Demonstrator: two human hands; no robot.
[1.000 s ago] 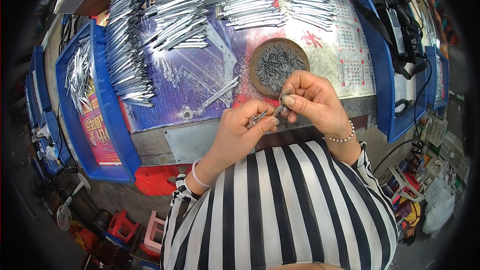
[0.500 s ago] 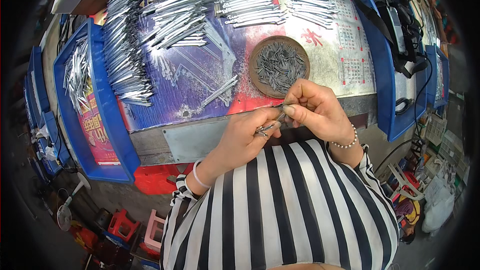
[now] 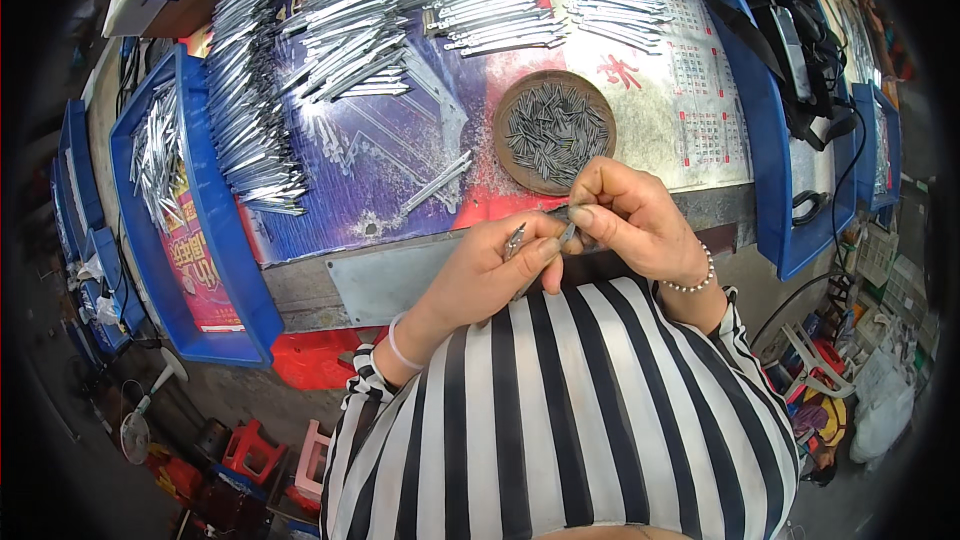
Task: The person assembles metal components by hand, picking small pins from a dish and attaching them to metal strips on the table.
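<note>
Just in front of the table edge, my two hands meet at the fingertips. My left hand (image 3: 490, 270) is closed around a slim metal piece (image 3: 515, 239), whose shiny end sticks up between thumb and fingers. My right hand (image 3: 645, 230) is pinched, thumb against forefinger, touching the left fingertips. A small grey sliver (image 3: 568, 235) shows between the hands, too small to name. Right behind my right hand stands a round brown bowl (image 3: 503, 147) full of short grey metal pins (image 3: 558, 130).
Piles of long thin metal strips (image 3: 490, 5) cover the back of the table. Two loose strips (image 3: 437, 183) lie near its front. A blue tray (image 3: 225, 290) with strips stands at the left; another blue tray (image 3: 775, 230), at the right, holds black straps and a cable.
My left hand has turned, so the metal piece's end now points up instead of sideways below the fingers. My right hand stays pinched in nearly the same place.
</note>
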